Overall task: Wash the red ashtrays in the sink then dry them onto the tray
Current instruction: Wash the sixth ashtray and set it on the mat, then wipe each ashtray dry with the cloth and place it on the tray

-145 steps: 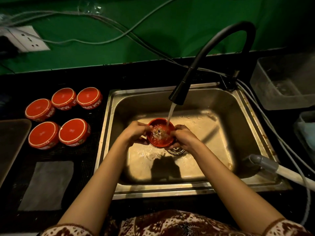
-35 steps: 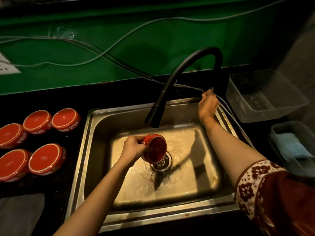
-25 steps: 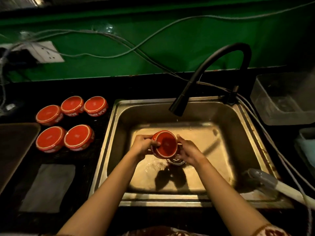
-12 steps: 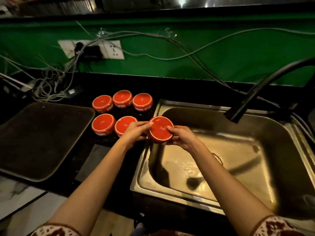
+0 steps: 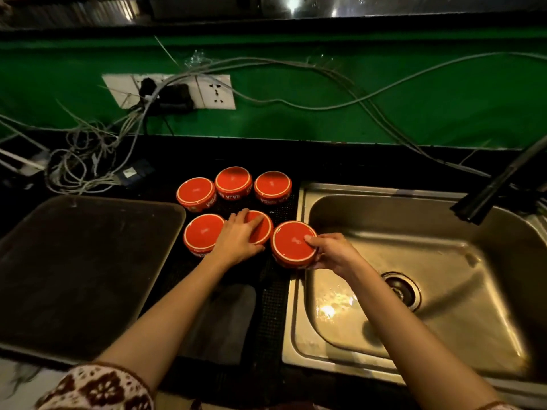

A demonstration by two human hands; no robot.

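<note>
The right hand (image 5: 334, 256) fingers curl round the rightmost ashtray (image 5: 291, 243); left hand (image 5: 239, 238) fingers rest, seemingly flat, on the neighbouring ashtray (image 5: 264, 229).

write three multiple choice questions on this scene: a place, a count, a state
1. Where is the held ashtray in the right hand? A over the tray; B at the left rim of the sink; C under the faucet.
2. How many red ashtrays show? A four; B six; C eight.
3. What does the left hand do? A grips the faucet; B wrings a cloth; C rests on the front ashtray.
1 B, beside the steel rim; 2 B, five on the mat plus one held; 3 C, fingers lie across it.
</note>
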